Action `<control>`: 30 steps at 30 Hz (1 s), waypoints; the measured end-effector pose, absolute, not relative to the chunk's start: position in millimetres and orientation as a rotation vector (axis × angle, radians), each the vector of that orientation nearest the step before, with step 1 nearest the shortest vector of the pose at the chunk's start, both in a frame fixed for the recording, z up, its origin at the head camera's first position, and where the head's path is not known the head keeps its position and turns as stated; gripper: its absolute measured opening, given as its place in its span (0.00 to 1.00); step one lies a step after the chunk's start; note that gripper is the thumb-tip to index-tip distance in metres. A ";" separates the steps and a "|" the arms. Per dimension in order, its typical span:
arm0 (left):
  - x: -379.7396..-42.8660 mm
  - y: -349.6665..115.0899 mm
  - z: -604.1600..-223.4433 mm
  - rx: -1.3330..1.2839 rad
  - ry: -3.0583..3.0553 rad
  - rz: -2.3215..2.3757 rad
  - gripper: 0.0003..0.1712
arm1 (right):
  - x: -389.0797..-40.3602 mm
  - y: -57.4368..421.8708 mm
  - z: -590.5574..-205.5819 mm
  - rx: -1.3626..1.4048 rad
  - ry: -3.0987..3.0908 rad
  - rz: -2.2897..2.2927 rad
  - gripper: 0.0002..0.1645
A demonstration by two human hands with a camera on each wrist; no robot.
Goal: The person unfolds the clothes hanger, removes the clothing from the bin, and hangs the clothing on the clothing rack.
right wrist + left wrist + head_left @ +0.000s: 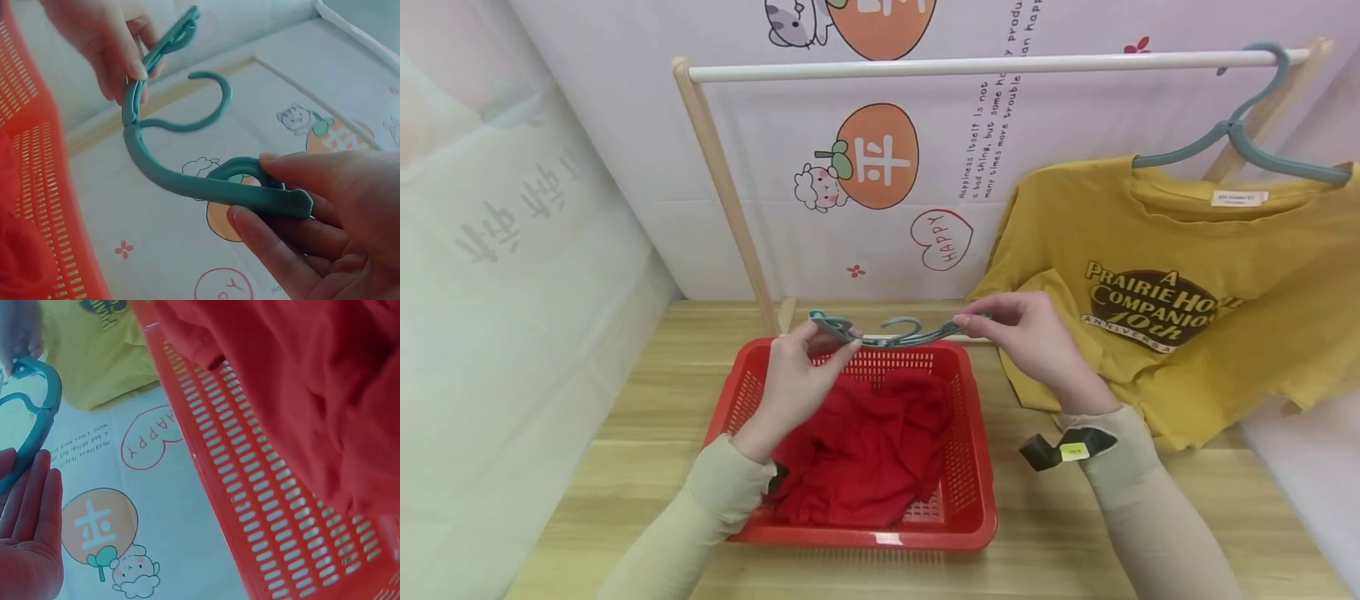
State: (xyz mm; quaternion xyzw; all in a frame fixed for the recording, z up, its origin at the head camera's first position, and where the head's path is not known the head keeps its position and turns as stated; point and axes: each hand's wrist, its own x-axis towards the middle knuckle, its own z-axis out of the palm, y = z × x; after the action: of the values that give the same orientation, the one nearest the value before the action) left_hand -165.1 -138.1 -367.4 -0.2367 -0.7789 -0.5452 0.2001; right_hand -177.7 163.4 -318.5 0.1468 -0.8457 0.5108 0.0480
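A teal plastic hanger [917, 339] is held up above the far rim of a red basket [983, 500]. My left hand [793, 379] pinches one arm of it between thumb and fingers, and my right hand [1037, 346] pinches the other end. In the right wrist view the hanger [165, 177] bends at a joint in the middle, its hook curling out to one side. Inside the basket lies a crumpled red cloth [872, 450], probably a garment; neither hand touches it. The left wrist view shows only part of the hanger [47, 419] at its edge.
Behind the basket stands a rack with a white bar [925, 67] and wooden posts [722, 183]. A yellow T-shirt [1067, 225] hangs at its right on another teal hanger [1273, 154], its hem reaching the wooden tabletop [632, 467]. A printed sheet [700, 242] covers the back.
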 end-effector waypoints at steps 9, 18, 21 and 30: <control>-170.5 -136.6 -363.0 -0.473 -2.036 -2.008 0.11 | -185.8 174.4 -329.2 0.394 -2.386 1.929 0.17; -174.6 -129.3 -363.3 -0.384 -1.748 -2.460 0.08 | -189.6 171.2 -343.0 0.383 -1.985 2.444 0.05; -174.6 -126.9 -363.6 -0.409 -1.621 -2.607 0.06 | -190.1 169.2 -347.6 0.378 -1.887 2.561 0.08; -173.5 -120.8 -364.9 -0.456 -1.424 -2.849 0.05 | -189.2 162.6 -359.2 0.421 -1.692 2.771 0.14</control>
State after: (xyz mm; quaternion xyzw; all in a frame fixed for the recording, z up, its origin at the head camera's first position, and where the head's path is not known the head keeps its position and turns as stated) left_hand -173.5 -120.8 -364.9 -0.1416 -0.4422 -0.8849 -0.0377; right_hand -189.2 162.6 -359.2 0.1282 -0.5158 0.8445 -0.0660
